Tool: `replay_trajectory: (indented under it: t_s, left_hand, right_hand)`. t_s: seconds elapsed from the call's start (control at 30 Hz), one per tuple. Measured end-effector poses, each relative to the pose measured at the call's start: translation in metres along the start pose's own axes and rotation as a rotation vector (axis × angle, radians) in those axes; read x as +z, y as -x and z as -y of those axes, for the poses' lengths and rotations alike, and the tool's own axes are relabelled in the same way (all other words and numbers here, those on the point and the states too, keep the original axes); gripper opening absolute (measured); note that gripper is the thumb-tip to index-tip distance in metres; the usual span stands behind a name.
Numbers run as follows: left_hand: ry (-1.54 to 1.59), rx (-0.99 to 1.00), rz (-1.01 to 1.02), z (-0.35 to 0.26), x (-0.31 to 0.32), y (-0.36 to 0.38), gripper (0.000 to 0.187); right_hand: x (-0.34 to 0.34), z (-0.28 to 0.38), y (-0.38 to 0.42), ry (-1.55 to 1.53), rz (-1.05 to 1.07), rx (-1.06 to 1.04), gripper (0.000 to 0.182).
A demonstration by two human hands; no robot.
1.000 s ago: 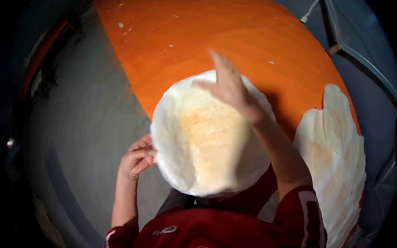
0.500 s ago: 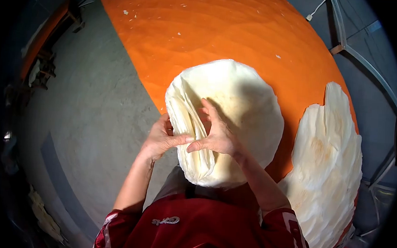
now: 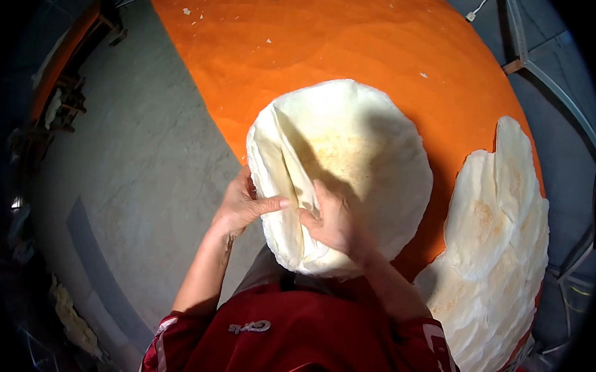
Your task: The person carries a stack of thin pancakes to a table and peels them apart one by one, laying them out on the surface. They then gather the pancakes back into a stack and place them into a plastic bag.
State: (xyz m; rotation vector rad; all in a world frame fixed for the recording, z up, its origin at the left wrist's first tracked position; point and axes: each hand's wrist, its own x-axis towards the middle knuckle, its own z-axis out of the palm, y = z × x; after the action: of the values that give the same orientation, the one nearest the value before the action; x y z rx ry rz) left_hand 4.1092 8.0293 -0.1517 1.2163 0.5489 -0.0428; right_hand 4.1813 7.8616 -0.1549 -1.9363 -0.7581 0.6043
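A pile of thin, round, off-white sheets [image 3: 374, 156], looking like flatbread with pale brown patches, overhangs the near edge of the orange-covered table. Its left side is lifted and folded into loose layers. My left hand [image 3: 239, 206] grips the outer left edge, thumb on top and fingers behind, partly hidden. My right hand [image 3: 333, 218] is closed at the inner side of the fold, its thumb towards my left thumb; a lifted layer lies against its fingers. How many layers it grips, I cannot make out.
More similar sheets [image 3: 489, 263] lie overlapped along the right side of the orange table cover [image 3: 285, 37], which has small white flakes on it. Grey floor [image 3: 138, 144] extends to the left. Metal frame bars [image 3: 565, 106] stand at the right.
My right hand has drawn its spread fingers in and moved slightly down and right. The several fanned layers at the left now lie in fewer, broader folds. My left hand stays nearly in place.
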Motion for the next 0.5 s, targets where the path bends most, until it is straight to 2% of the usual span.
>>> replay_trajectory:
  t_s: [0.1,0.13,0.17,0.23,0.3,0.33,0.4,0.47,0.5]
  left_hand:
    - [0.068,-0.062,-0.104,0.005,0.001,-0.002,0.058]
    - [0.108,-0.097,-0.161,0.005,0.005,-0.002,0.053]
    - [0.144,-0.131,-0.211,0.005,0.009,-0.003,0.049]
    - [-0.005,0.07,-0.157,-0.003,0.013,-0.005,0.043]
    - [-0.044,0.128,-0.086,-0.044,0.025,-0.01,0.041]
    - [-0.013,0.158,-0.037,-0.064,0.027,-0.017,0.041]
    - [0.005,0.188,-0.024,-0.103,0.035,-0.03,0.042]
    - [0.036,0.226,0.104,-0.13,0.022,-0.054,0.04]
    - [0.031,0.209,0.157,-0.14,0.012,-0.067,0.04]
  right_hand:
    - [0.024,0.014,0.009,0.259,-0.13,0.043,0.035]
    - [0.026,0.01,0.005,0.284,-0.053,0.044,0.032]
    - [0.014,0.009,-0.002,0.259,0.111,0.086,0.045]
    - [-0.003,-0.022,-0.009,-0.167,-0.009,-0.098,0.044]
    - [-0.093,0.012,-0.016,-0.24,-0.006,-0.084,0.03]
    - [-0.137,0.033,-0.011,-0.315,-0.045,0.025,0.034]
    - [-0.219,0.008,-0.002,-0.232,-0.126,0.135,0.042]
    - [-0.29,-0.012,0.029,-0.641,-0.029,-0.11,0.044]
    - [-0.31,0.017,0.044,-0.606,-0.29,0.059,0.045]
